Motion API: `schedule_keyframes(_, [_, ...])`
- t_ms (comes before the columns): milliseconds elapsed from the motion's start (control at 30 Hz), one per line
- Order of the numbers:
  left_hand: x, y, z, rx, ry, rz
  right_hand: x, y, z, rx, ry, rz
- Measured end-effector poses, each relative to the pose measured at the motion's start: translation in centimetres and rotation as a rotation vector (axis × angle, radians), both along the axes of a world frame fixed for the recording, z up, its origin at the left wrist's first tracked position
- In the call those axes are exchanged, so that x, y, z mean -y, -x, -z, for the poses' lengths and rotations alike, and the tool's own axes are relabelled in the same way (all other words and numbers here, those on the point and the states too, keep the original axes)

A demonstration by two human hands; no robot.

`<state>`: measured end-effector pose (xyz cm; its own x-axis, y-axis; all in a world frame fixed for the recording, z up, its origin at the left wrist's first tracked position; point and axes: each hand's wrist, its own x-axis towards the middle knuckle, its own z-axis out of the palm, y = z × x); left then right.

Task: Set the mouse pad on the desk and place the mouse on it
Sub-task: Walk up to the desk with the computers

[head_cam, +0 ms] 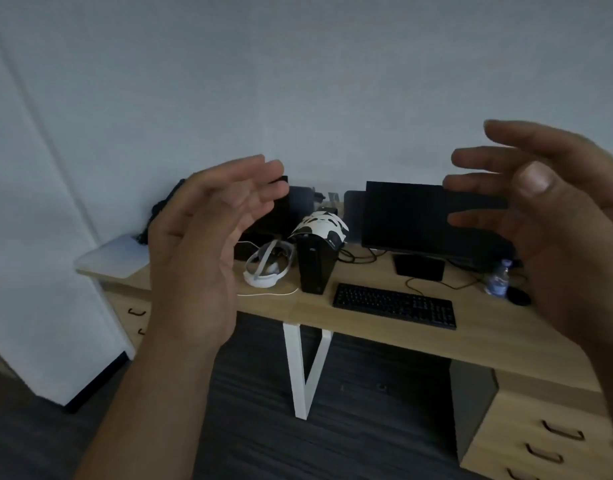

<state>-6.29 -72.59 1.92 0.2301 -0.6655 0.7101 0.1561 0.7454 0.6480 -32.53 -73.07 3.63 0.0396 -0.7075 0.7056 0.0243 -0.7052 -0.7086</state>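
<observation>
Both of my hands are raised in front of the camera, palms facing each other, fingers apart, holding nothing. My left hand (201,244) is at centre left, my right hand (547,216) at the far right. Behind them stands a wooden desk (384,332). A black-and-white patterned sheet, possibly the mouse pad (324,225), lies curved over a small black computer tower (313,265). A dark mouse (518,296) sits on the desk's right part, beside a water bottle (498,277).
A black keyboard (395,304) lies in front of a dark monitor (429,220). A white headset (268,266) with a cable rests left of the tower. A white flat item (114,256) is on the desk's left end. Drawers (547,441) stand at lower right.
</observation>
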Motion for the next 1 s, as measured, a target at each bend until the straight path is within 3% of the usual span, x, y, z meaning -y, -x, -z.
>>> schedule_keyframes(333, [24.3, -3.7, 5.8, -0.051, 0.001, 0.022, 25.2, -4.7, 5.3, -0.040, -0.063, -0.045])
schedule_keyframes(500, [38.5, -6.2, 7.0, -0.096, -0.097, 0.051, 38.4, -7.3, 7.1, -0.015, -0.147, -0.002])
schedule_keyframes(767, [55.9, -7.3, 11.2, -0.020, -0.245, 0.062, 55.2, -9.7, 12.1, -0.010, -0.280, 0.013])
schedule_keyframes(867, [60.8, -7.6, 14.6, 0.017, -0.355, -0.002, 60.5, -10.2, 15.8, -0.019, -0.352, 0.036])
schedule_keyframes(1000, [67.3, -7.1, 20.3, 0.079, -0.647, -0.144, 67.0, -10.7, 22.2, -0.051, -0.569, 0.166])
